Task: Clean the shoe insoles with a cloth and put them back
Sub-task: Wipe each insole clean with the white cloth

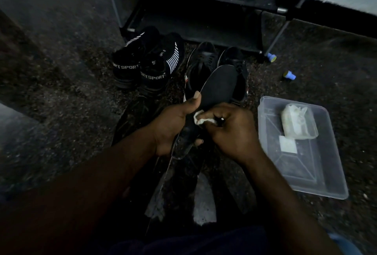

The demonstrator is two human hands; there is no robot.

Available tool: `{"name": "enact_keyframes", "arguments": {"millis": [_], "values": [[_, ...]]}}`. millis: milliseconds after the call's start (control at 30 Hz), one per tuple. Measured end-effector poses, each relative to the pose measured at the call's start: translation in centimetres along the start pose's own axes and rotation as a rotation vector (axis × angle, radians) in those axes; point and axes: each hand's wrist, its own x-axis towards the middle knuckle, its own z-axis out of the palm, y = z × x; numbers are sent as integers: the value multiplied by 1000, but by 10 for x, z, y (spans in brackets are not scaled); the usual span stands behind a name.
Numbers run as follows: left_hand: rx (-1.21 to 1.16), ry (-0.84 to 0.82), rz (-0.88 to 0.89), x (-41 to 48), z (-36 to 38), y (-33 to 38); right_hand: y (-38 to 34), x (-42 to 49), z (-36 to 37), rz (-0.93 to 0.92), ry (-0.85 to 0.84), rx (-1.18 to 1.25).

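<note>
Both hands worked one dark insole (216, 89).
Left hand (173, 124) gripped its heel; right hand (230, 130) pinched a white cloth (199, 117) against it.

1. The cloth (199, 117) lies on the insole (217, 89), in front of two pairs of shoes (155, 67) on the floor (61, 101).
2. The rack (204, 10) stands behind the shoes.
3. The tub (318, 173) lies right of the insole, with a wipe pack (297, 122) in it.

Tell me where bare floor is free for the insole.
Bare floor lies left of the SPORT shoes, and between the clear tray and the blue caps. Straight ahead is crowded: those and the black shoes sit before the rack.
</note>
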Motion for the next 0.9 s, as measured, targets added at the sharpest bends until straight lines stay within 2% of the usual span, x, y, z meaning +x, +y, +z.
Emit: {"name": "enact_keyframes", "arguments": {"millis": [67,133,200,300,600,767,900], "values": [[-37,30,47,0,1,1,-3,0,-2,102,3,201],[-55,27,65,2,-1,2,-8,2,-6,223,74,478],[-72,49,42,3,-6,3,-8,4,-10,290,164,599],[-129,47,26,2,-10,7,-1,5,-11,304,208,621],[-231,-14,70,5,-13,8,-20,0,3,241,77,701],[-252,-152,4,8,-15,4,-34,-9,18,219,41,470],[-244,-96,-9,5,-10,1,-39,-12,25,248,77,390]]}}
